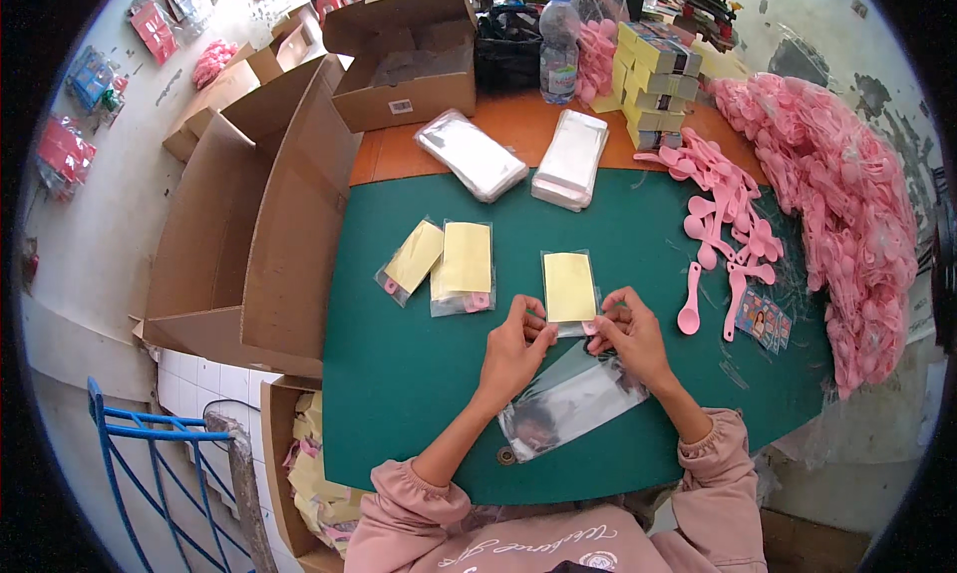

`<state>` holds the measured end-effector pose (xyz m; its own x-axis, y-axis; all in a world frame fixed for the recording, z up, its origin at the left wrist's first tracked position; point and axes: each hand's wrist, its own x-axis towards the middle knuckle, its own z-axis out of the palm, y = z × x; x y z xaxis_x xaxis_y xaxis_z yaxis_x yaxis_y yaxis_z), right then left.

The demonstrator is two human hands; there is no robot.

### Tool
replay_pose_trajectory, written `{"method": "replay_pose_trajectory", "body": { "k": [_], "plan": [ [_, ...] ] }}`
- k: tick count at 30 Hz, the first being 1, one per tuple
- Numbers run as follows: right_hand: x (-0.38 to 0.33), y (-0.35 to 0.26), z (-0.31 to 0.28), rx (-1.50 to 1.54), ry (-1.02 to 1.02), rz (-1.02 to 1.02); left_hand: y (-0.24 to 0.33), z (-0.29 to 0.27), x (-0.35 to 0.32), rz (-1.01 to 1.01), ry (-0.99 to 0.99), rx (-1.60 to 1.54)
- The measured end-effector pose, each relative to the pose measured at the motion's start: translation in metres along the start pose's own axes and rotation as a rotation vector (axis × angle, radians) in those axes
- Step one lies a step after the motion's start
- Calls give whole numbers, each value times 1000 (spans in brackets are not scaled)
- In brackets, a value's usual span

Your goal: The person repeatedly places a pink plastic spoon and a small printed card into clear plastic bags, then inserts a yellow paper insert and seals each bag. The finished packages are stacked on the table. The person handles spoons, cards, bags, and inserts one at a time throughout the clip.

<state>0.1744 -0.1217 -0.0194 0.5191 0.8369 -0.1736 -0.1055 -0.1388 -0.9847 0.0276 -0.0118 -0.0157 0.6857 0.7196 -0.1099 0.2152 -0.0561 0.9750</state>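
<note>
My left hand (518, 346) and my right hand (632, 340) pinch the two lower corners of a clear plastic packet with a yellow card (570, 286) in it. A bit of pink shows at its lower edge, by my right fingers. Just below my hands, a clear plastic bag (583, 403) lies flat on the green mat (399, 413). To the left are similar yellow-card packets (467, 257), with pink ends showing at the bottom. Right of my hands lie two loose pink spoons (689, 299) and a colourful printed card (764, 322).
Two stacks of clear bags (472, 156) lie beyond the packets. Far right is a big heap of bagged pink spoons (837, 194). Bundled cards (658, 79) and a water bottle (559, 49) stand at the back. Cardboard boxes (289, 214) border the left; a small round disc (506, 455) lies near.
</note>
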Motion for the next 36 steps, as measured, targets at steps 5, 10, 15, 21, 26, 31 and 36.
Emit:
{"method": "replay_pose_trajectory", "body": {
  "k": [5,10,15,21,26,31,36],
  "plan": [
    [-3,-5,5,-23,-17,20,4,-1,-1,57,-34,90],
    [-1,-27,-24,-457,160,-178,-6,-23,8,92,9,110],
    [13,-14,-91,-1414,738,-222,36,-22,-7,485,518,1287],
    [23,6,-107,-1098,486,-220,2,41,-21,497,5,699],
    [5,-34,-78,-745,446,-203,0,23,-8,328,-150,340],
    [-10,-60,-65,-1237,837,-623,6,15,-3,432,-165,448],
    [-16,-61,-52,-1266,897,-798,7,6,6,-36,-354,-146]
  ]
}}
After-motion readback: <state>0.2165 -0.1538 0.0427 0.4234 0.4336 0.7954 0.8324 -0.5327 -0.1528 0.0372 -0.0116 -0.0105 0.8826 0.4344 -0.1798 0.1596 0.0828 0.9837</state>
